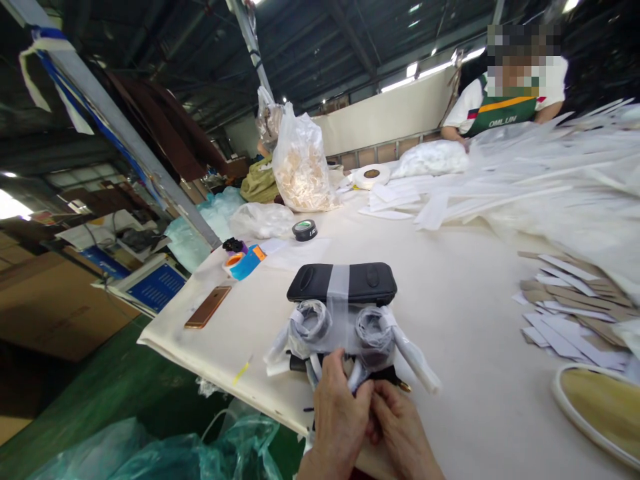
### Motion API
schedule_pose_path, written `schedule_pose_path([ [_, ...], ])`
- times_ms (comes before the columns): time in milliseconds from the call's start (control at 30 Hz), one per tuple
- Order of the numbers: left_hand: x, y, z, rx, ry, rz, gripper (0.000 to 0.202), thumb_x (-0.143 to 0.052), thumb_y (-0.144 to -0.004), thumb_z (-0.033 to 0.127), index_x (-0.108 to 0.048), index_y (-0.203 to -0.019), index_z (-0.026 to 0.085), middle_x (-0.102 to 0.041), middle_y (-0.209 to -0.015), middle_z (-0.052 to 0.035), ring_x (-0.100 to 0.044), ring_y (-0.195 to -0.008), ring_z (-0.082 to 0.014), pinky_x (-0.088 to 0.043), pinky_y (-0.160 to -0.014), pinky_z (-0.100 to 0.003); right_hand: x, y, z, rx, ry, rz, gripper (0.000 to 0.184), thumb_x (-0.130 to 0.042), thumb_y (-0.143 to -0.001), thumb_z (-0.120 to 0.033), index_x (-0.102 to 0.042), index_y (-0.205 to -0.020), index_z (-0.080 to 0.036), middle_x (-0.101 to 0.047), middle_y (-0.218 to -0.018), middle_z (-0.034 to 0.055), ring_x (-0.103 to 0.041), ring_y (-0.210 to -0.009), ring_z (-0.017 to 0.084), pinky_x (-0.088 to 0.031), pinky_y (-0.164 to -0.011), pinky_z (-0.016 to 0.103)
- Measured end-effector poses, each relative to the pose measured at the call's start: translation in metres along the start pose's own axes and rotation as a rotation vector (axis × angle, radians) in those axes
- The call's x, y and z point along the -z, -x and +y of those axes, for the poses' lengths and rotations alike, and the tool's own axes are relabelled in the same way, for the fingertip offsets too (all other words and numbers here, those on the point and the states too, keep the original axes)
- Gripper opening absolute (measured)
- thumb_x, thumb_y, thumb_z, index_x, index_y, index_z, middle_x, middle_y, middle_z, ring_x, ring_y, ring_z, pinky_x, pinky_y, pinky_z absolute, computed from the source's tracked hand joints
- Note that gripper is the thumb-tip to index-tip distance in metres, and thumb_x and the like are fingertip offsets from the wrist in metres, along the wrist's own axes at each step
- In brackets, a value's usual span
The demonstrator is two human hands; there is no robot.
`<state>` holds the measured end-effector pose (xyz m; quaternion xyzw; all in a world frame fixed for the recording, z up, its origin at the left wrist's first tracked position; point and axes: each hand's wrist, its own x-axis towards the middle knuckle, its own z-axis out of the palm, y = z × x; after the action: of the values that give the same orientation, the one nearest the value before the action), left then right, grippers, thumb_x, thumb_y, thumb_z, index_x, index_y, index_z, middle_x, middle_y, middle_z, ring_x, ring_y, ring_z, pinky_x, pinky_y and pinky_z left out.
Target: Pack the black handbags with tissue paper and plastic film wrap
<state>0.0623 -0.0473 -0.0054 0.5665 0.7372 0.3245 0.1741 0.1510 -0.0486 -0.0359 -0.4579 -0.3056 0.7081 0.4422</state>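
A black padded strap part (342, 283) lies on the white table (450, 320), taped across its middle with clear tape. Below it sit two coiled straps wrapped in clear plastic (345, 330). My left hand (336, 415) and my right hand (400, 430) meet at the near edge of this bundle. Both have fingers closed, pinching the plastic-wrapped ends at the bundle's bottom.
A phone (207, 307), tape rolls (243, 261) and a black tape roll (305, 230) lie at the left. Plastic bags (300, 163) stand behind. White strips (525, 180) and card pieces (570, 307) cover the right side. Another person (505, 100) works at the far end.
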Motion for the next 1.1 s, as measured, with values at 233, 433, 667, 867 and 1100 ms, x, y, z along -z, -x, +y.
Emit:
schedule_pose_path([
  [233,-0.001,-0.005,-0.002,0.015,0.009,0.000,0.027,-0.038,-0.080,0.029,-0.059,-0.089,0.014,-0.062,-0.080,-0.0100,-0.060,-0.076,-0.0237,-0.046,-0.069,-0.039,-0.001,-0.001,0.000,0.008,-0.037,0.018,0.027,-0.063,-0.056,-0.041,-0.060,-0.068,-0.017,-0.057,-0.053,-0.0002,-0.051,-0.047,0.014,-0.041,-0.046,0.025],
  [433,-0.002,-0.008,-0.005,-0.085,-0.047,0.084,0.024,-0.037,-0.083,0.022,-0.054,-0.066,0.018,-0.059,-0.065,-0.0036,-0.056,-0.064,-0.0177,-0.042,-0.059,-0.029,-0.001,-0.003,-0.001,0.100,-0.023,0.113,0.027,-0.066,-0.056,-0.042,-0.062,-0.068,-0.018,-0.061,-0.055,0.0014,-0.056,-0.051,0.017,-0.045,-0.048,0.028],
  [667,-0.013,-0.001,-0.012,-0.413,-0.078,0.323,0.025,-0.035,-0.088,0.014,-0.055,-0.074,0.017,-0.055,-0.065,-0.0014,-0.055,-0.059,-0.0126,-0.043,-0.053,-0.022,0.002,-0.006,-0.002,0.120,-0.029,0.191,0.027,-0.071,-0.055,-0.042,-0.058,-0.066,-0.020,-0.061,-0.052,-0.0006,-0.058,-0.049,0.018,-0.049,-0.049,0.029],
  [867,-0.015,-0.001,-0.013,-0.585,-0.135,0.378,0.022,-0.037,-0.089,0.011,-0.057,-0.082,0.017,-0.057,-0.068,-0.0024,-0.056,-0.058,-0.0112,-0.045,-0.050,-0.019,-0.001,-0.011,-0.003,0.103,-0.123,0.188,0.032,-0.073,-0.051,-0.042,-0.055,-0.065,-0.020,-0.059,-0.050,-0.0022,-0.058,-0.048,0.017,-0.048,-0.050,0.028],
  [1100,-0.015,0.006,-0.017,-0.684,-0.232,0.404,0.013,-0.045,-0.087,0.015,-0.055,-0.095,0.014,-0.060,-0.081,-0.0078,-0.060,-0.074,-0.0173,-0.052,-0.065,-0.028,0.005,-0.007,-0.015,0.045,-0.145,0.158,0.022,-0.071,-0.049,-0.029,-0.058,-0.062,-0.017,-0.063,-0.053,-0.0011,-0.056,-0.052,0.014,-0.044,-0.053,0.023],
])
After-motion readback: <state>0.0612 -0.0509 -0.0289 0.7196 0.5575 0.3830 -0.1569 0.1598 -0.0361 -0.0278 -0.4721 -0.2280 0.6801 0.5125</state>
